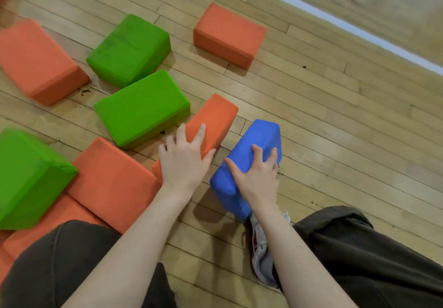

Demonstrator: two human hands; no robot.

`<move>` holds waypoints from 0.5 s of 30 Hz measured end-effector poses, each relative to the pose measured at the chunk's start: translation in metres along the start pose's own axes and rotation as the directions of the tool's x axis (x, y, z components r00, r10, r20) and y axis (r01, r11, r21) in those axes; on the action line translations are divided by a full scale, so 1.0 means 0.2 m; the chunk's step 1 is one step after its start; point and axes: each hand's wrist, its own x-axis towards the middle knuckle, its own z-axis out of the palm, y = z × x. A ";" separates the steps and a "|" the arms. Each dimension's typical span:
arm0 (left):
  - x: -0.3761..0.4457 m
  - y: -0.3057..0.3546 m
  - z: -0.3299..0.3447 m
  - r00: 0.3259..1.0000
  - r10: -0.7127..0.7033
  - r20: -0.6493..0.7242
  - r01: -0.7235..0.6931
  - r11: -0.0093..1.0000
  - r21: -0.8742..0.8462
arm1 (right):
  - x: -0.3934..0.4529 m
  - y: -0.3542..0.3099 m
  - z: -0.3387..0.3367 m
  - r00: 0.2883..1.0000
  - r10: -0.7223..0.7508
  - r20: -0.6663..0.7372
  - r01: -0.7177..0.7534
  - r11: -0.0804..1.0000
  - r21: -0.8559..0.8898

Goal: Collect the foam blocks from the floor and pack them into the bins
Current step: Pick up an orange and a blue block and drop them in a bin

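Observation:
Foam blocks lie scattered on a wooden floor. My left hand [183, 159] wraps over the near end of a narrow orange block [214, 118] standing on its long edge. My right hand [257, 176] grips the top of a blue block [259, 135], fingers curled over its far side and thumb on the near face. The blue block is tilted, its near end by my shoe. Two green blocks [130, 48] [141, 107] lie just left of the orange one. No bin is in view.
More orange blocks sit at far centre [229, 35], far left [38, 60] and near left [112, 183], with a third green block [26, 176] at the left edge. My knees in dark trousers and a shoe [261, 255] fill the bottom. A white floor line [335, 20] crosses top right.

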 end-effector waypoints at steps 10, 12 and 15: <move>0.00 0.08 0.11 0.983 -0.115 0.146 0.132 0.985 -0.113 | 0.01 0.03 -0.04 0.981 0.037 0.192 -0.102 0.935 0.340; -0.02 0.09 0.13 0.968 -0.131 0.214 0.164 0.975 -0.147 | -0.03 0.06 -0.06 0.984 -0.004 0.180 -0.068 0.919 0.389; -0.05 0.10 0.16 0.948 -0.133 0.290 0.211 0.943 -0.258 | -0.03 0.08 -0.08 0.988 -0.057 0.146 -0.013 0.898 0.439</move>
